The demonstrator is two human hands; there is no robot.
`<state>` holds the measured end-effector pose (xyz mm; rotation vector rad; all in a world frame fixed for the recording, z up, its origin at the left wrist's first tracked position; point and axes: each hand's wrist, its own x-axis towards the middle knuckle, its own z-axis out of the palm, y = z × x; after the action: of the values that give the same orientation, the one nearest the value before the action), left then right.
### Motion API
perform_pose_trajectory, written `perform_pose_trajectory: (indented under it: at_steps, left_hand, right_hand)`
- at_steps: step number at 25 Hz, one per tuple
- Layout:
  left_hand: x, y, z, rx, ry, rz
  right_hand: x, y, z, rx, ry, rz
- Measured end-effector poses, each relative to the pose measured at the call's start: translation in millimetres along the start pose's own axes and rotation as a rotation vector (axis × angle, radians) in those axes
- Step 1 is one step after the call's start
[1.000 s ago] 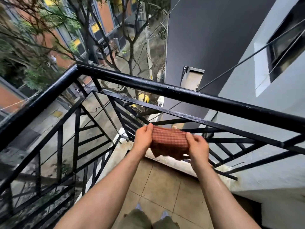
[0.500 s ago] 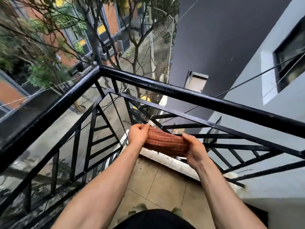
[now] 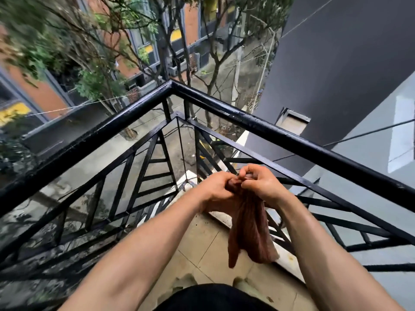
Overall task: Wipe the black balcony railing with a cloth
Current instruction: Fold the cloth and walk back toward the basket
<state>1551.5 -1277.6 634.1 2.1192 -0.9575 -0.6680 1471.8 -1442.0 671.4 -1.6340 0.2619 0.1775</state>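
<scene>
A reddish-brown checked cloth (image 3: 250, 230) hangs down in front of me, gathered at its top edge. My left hand (image 3: 216, 190) and my right hand (image 3: 261, 182) meet there, both pinching the cloth's top with curled fingers. The hands are below and inside the black balcony railing (image 3: 280, 136), whose wet top rails meet at a corner straight ahead. Neither hand nor the cloth touches the top rail. The cloth's lower end dangles over the tiled floor.
The railing's left rail (image 3: 89, 142) runs toward me at left, with diagonal black bars below both rails. Beige floor tiles (image 3: 197, 248) lie underfoot. A grey wall (image 3: 381, 198) stands at right. Trees and a street lie far below beyond the railing.
The cloth was stretched wide between my two hands; the hands have since come together and the cloth now hangs bunched below them. My view has swung toward the railing's corner.
</scene>
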Motion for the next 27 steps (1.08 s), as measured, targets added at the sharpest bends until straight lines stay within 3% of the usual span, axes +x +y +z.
perform_pose_trajectory:
  at_steps: [2,6,10,13,16,18,20,22,25,27]
  left_hand:
    - [-9.1,-4.7,-3.2,0.093,0.086,-0.105]
    - [-34.4,-5.9,-5.6,0.192,0.192,-0.282]
    - [-63.6,3.8,5.4,0.280,0.370,-0.396]
    - [-95.1,7.4,23.2,0.290,0.555,-0.563]
    - [-133.0,3.4,38.5,0.058,0.855,-0.853]
    - [-160.2,1.4,47.8,0.006,0.930,-0.960]
    - [-184.3,5.2,55.0,0.024,0.928,-1.001]
    - [-208.6,8.5,59.6,0.027,0.930,-1.053]
    - [-255.0,5.7,65.8,0.023,0.851,-1.198]
    - [-277.7,0.3,71.4,0.050,0.738,-1.289]
  right_hand:
    - [-1.6,-5.3,-20.2,-0.193,-0.021,-0.040]
    - [-6.0,-3.8,-63.7,-1.065,-0.211,0.071]
    - [-16.9,4.9,-84.4,-1.255,-0.280,0.007]
    - [-30.0,8.6,-96.5,-1.180,-0.192,-0.118]
    - [-33.7,6.4,-103.7,-1.355,-0.106,-0.191]
    - [-31.0,7.7,-97.7,-1.205,-0.072,-0.211]
    - [-28.8,11.9,-83.3,-0.728,-0.133,-0.141]
    - [-29.9,9.0,-62.6,-0.303,-0.330,0.029]
    - [-36.3,5.2,-22.5,-0.118,-0.622,0.257]
    - [-37.9,7.7,1.4,-0.070,-0.668,0.284]
